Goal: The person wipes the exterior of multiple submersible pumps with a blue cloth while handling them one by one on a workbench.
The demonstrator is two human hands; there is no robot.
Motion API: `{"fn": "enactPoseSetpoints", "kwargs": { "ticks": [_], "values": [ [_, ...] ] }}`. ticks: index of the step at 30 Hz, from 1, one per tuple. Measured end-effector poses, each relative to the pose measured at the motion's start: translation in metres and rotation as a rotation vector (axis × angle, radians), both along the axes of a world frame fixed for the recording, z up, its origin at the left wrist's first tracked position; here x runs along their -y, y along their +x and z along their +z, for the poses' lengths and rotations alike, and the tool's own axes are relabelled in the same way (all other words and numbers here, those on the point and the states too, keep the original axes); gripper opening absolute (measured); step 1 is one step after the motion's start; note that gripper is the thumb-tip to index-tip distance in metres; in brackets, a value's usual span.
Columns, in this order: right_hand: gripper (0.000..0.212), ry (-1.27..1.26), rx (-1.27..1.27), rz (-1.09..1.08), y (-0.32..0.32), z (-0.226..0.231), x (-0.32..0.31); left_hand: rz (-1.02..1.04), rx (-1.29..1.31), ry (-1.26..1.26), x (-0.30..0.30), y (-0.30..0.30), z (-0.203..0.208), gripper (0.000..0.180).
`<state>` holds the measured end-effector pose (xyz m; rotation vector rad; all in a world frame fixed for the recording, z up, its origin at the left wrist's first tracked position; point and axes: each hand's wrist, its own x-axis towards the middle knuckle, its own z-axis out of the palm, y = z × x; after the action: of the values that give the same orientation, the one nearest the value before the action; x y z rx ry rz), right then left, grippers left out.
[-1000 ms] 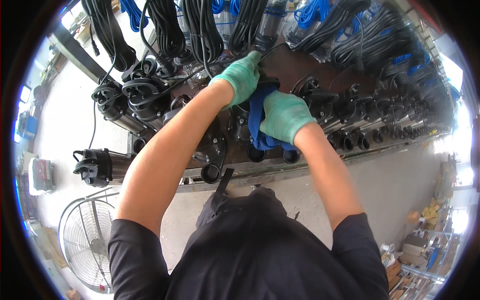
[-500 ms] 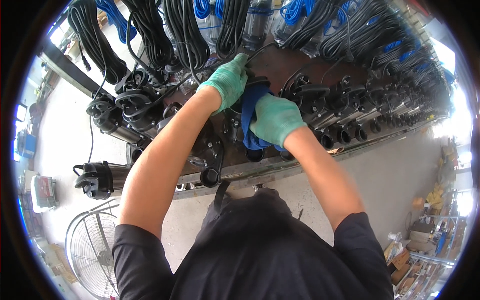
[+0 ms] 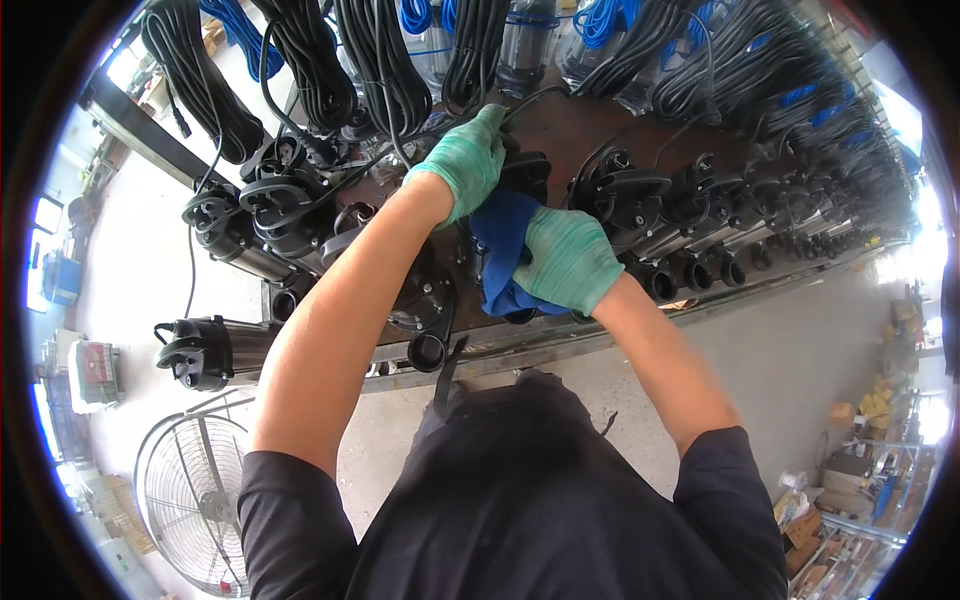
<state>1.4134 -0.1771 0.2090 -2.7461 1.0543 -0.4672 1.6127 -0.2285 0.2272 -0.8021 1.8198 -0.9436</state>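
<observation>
Both my hands wear green knit gloves. My right hand (image 3: pixel 566 258) presses a blue cloth (image 3: pixel 500 240) against a black pump (image 3: pixel 525 175) that lies on a brown workbench (image 3: pixel 560 125). My left hand (image 3: pixel 462 160) grips the top of the same pump, by its black cable (image 3: pixel 530 97). The cloth hangs down over the pump body between my two hands.
Rows of black pumps (image 3: pixel 690 205) with steel bodies lie along the bench to the right and left. Coiled black cables (image 3: pixel 380 60) and blue cords (image 3: pixel 415 15) hang behind. One pump (image 3: pixel 205 350) lies apart on the grey floor at the left, near a round metal fan (image 3: pixel 190 500).
My view has shifted, so the bench and hands sit slightly lower and left. My right hand has slid a little down the pump with the cloth; my left hand keeps its grip.
</observation>
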Motion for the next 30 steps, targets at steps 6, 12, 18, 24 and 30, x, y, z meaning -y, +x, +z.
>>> {"fn": "enactPoseSetpoints", "kwargs": {
  "ticks": [6, 12, 18, 24, 30],
  "values": [
    [0.031, 0.109, -0.136, -0.076, -0.019, 0.022, 0.002, -0.030, 0.096, 0.021, -0.012, 0.003, 0.010, 0.053],
    [0.029, 0.177, -0.227, -0.051, -0.001, 0.041, 0.018, 0.090, -0.042, 0.098, -0.001, -0.011, 0.026, 0.053],
    [0.021, 0.131, -0.238, -0.094, 0.021, 0.040, 0.000, 0.255, -0.549, 0.065, 0.023, 0.027, -0.032, 0.052],
    [0.015, -0.094, -0.235, 0.202, -0.004, -0.004, -0.015, 0.000, 0.078, 0.027, -0.012, -0.006, 0.029, 0.046],
    [0.014, -0.146, -0.263, 0.214, 0.057, 0.004, -0.029, -0.152, -0.388, -0.083, 0.032, 0.068, -0.070, 0.039]
  ]
}}
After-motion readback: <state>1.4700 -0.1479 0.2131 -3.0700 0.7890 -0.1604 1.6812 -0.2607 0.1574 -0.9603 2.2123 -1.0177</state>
